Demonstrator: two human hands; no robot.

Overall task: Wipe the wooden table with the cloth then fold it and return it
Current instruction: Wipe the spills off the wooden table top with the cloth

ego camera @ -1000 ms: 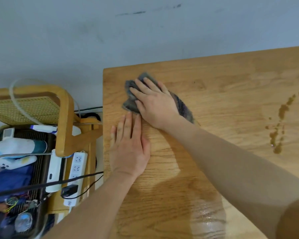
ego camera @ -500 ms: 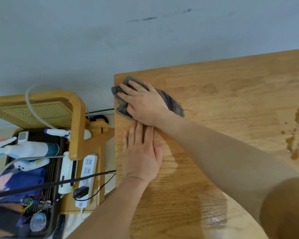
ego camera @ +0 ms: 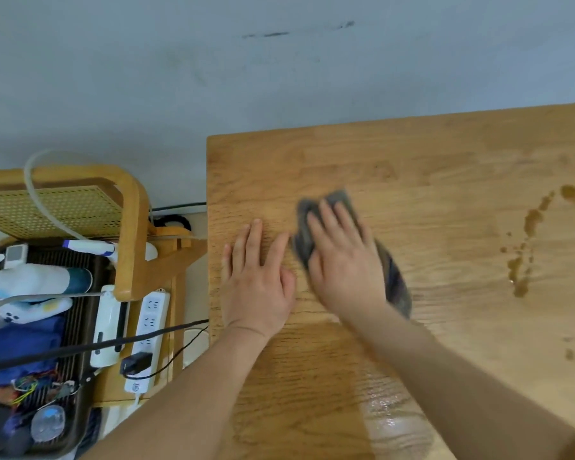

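- Cloth (ego camera: 304,232), grey and bunched, lies on the table (ego camera: 445,167) at centre frame. Most of it is under the right hand (ego camera: 344,260), with wads showing past the fingertips and beside the wrist.
- Right hand: fingers straight and slightly spread, palm flat on the cloth, pressing rather than gripping. A flat palm probably spreads the pressure over more cloth. Hand and cloth are blurred, so I judge a wiping stroke is under way.
- Left hand (ego camera: 258,283): flat on bare wood just left of the cloth, fingers straight and close together, holding nothing. Likely a brace for leaning in.
- Brown spill (ego camera: 528,227): blotches and drips at right of frame, well apart from the cloth and unwiped. Wiping looks only partly done; folding not begun.
- Wet sheen (ego camera: 389,419) at lower centre, between the forearms.
- Edges: the table's left edge runs close beside the left hand, and the far edge meets the wall at upper frame. The open wood lies rightward, toward the spill.
- Off the left edge: a wooden chair (ego camera: 130,227), a power strip (ego camera: 148,330) with cables, and a spray bottle (ego camera: 37,280). Drips pushed that way could fall on the sockets.
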